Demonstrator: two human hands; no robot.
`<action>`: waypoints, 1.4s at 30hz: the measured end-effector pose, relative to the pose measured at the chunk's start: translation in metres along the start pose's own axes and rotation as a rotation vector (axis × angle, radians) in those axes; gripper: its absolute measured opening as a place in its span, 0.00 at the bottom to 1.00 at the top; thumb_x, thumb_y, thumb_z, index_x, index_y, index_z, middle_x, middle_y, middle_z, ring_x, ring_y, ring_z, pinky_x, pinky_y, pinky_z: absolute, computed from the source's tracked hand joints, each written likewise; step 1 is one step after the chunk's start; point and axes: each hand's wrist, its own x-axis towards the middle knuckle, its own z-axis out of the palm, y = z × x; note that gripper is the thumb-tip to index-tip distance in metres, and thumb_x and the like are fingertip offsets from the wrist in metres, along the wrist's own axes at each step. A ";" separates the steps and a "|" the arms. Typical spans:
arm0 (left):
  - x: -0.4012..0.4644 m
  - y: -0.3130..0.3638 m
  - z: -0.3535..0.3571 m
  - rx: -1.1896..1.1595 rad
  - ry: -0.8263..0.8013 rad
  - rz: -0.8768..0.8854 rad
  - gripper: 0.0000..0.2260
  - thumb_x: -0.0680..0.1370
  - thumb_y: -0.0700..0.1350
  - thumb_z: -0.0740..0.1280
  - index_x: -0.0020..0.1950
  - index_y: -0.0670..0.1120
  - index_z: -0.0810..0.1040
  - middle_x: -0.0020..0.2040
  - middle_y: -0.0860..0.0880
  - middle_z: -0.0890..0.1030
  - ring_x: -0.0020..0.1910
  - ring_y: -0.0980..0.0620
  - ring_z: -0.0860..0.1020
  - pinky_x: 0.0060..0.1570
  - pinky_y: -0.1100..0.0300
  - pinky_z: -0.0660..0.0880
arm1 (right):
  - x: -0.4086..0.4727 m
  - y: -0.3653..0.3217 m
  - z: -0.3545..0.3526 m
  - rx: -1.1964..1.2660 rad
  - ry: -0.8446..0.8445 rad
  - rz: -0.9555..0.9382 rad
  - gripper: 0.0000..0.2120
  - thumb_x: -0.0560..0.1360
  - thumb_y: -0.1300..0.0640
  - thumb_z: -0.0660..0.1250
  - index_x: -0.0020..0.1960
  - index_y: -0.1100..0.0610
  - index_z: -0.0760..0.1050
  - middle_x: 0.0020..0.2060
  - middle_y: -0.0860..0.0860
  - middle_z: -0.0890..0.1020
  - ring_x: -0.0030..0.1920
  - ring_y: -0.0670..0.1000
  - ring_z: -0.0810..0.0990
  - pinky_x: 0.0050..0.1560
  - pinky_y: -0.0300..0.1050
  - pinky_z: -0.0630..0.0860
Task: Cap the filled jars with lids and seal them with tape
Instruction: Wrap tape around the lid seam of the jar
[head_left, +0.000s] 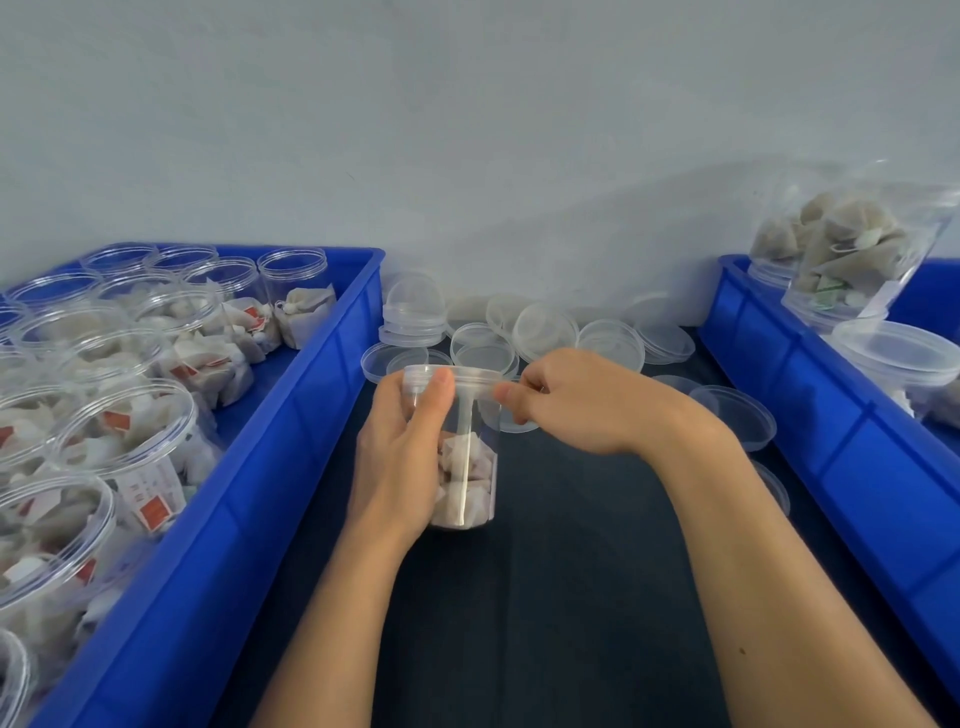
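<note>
A clear plastic jar (470, 467) with tea bags in its lower half stands upright on the dark table (545, 597), a clear lid (452, 378) on its mouth. My left hand (402, 457) grips the jar's left side, thumb pressed on the lid's rim. My right hand (566, 397) pinches a strip of clear tape (480, 391) at the lid's right edge, the strip running along the seam toward my left thumb. No tape roll is in view.
A blue crate (249, 493) at left holds several open, filled jars (124, 436). Loose clear lids (545, 332) lie heaped behind the jar near the wall. Another blue crate (841, 426) at right holds capped jars (852, 249).
</note>
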 end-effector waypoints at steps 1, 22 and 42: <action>0.001 0.000 0.000 -0.013 -0.008 -0.012 0.19 0.74 0.74 0.63 0.52 0.64 0.81 0.51 0.54 0.85 0.48 0.50 0.87 0.49 0.41 0.84 | 0.000 0.000 0.001 -0.002 -0.005 0.002 0.31 0.83 0.34 0.57 0.54 0.62 0.79 0.54 0.57 0.86 0.51 0.60 0.84 0.58 0.61 0.80; -0.005 0.014 -0.003 0.218 0.004 -0.028 0.24 0.65 0.74 0.71 0.54 0.62 0.79 0.50 0.66 0.84 0.47 0.66 0.83 0.49 0.54 0.79 | -0.007 0.000 -0.010 0.030 -0.127 0.033 0.21 0.84 0.40 0.60 0.56 0.56 0.82 0.42 0.50 0.81 0.55 0.60 0.84 0.59 0.57 0.78; -0.007 0.014 0.000 0.290 0.090 0.063 0.32 0.64 0.74 0.70 0.63 0.62 0.73 0.51 0.72 0.79 0.49 0.72 0.79 0.41 0.64 0.74 | -0.005 -0.012 -0.006 -0.052 -0.017 -0.029 0.27 0.82 0.37 0.59 0.53 0.61 0.83 0.41 0.56 0.83 0.39 0.56 0.77 0.43 0.53 0.75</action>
